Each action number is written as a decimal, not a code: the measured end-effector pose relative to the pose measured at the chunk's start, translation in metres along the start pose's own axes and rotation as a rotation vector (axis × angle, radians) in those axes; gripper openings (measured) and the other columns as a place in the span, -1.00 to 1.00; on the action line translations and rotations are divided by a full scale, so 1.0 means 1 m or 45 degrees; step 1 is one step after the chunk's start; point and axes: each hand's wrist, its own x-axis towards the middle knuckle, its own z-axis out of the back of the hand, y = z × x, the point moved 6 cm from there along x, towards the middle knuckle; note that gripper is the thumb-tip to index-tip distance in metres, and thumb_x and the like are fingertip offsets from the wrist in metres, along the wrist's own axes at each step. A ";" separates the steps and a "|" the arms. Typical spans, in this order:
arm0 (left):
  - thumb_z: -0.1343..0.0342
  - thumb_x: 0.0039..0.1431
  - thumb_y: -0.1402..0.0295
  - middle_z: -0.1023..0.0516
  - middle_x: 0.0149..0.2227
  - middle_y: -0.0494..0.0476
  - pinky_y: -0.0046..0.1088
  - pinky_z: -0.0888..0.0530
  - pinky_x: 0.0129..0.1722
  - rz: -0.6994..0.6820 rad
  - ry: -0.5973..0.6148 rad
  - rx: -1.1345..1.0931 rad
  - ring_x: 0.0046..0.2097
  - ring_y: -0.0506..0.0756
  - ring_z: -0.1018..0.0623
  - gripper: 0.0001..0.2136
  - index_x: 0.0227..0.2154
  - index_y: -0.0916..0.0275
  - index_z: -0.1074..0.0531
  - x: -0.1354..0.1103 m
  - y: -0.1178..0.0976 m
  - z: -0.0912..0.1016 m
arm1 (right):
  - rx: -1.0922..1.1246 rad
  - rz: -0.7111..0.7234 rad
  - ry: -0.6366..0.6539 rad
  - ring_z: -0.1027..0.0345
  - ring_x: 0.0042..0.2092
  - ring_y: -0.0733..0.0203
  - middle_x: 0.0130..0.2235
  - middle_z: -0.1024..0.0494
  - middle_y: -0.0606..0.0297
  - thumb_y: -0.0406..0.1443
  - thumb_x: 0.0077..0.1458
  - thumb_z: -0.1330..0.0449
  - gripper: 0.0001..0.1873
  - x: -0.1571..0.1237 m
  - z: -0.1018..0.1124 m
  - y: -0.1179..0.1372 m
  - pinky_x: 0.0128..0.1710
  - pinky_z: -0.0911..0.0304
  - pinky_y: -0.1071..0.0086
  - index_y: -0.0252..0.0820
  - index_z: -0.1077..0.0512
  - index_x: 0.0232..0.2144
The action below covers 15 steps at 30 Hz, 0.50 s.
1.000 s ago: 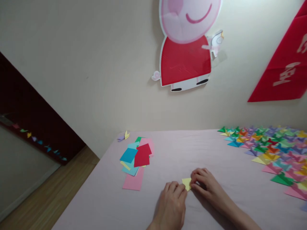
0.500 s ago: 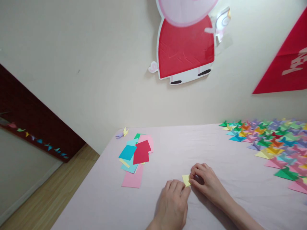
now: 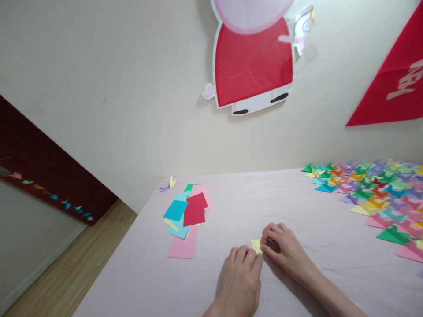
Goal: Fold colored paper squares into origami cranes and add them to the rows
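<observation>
A small piece of yellow paper (image 3: 255, 245) lies on the pale pink tabletop, partly covered by both hands. My right hand (image 3: 280, 244) pinches its right edge between thumb and curled fingers. From the near side, my left hand (image 3: 240, 275) rests palm down with its fingers bent, the tips at the paper's lower edge. How the sheet is folded under the fingers cannot be made out.
Loose coloured paper sheets (image 3: 194, 209) lie left of my hands. Two small folded paper pieces (image 3: 171, 182) stand at the far left corner. Rows of folded paper cranes (image 3: 393, 235) cover the right side. A wall (image 3: 148, 110) borders the table's back.
My left hand's fingers have shifted very slightly at the yellow paper. The right hand keeps its pinch in the same place. The camera view has moved a little.
</observation>
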 end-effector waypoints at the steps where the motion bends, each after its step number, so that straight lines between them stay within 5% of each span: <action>1: -0.01 0.20 0.52 -0.45 -0.11 0.18 -0.22 -0.38 -0.07 0.003 -0.008 0.002 -0.08 0.21 -0.37 -0.64 0.07 0.30 -0.32 0.000 0.000 0.000 | -0.001 0.002 -0.003 -0.29 -0.22 0.07 -0.33 -0.51 0.27 -0.37 0.06 -0.13 -0.87 0.000 0.000 0.000 -0.20 -0.17 0.20 -0.08 -0.40 -0.49; 6: -0.01 0.22 0.50 -0.38 0.13 0.19 -0.20 -0.29 0.13 -0.021 -0.090 -0.011 0.13 0.22 -0.30 -0.62 0.11 0.29 -0.30 -0.001 0.002 0.000 | 0.047 0.000 -0.015 -0.29 -0.21 0.06 -0.31 -0.51 0.27 -0.38 0.04 -0.10 -0.90 -0.002 -0.001 -0.004 -0.19 -0.17 0.19 -0.07 -0.38 -0.42; 15: -0.03 0.18 0.52 -0.43 0.09 0.18 -0.20 -0.36 0.08 -0.011 -0.066 -0.007 0.08 0.22 -0.36 -0.60 0.10 0.29 -0.32 0.001 0.001 0.001 | 0.038 -0.061 -0.062 -0.28 -0.15 0.03 -0.26 -0.52 0.27 -0.38 -0.08 -0.14 -0.82 -0.005 -0.003 -0.006 -0.13 -0.16 0.15 -0.06 -0.39 -0.34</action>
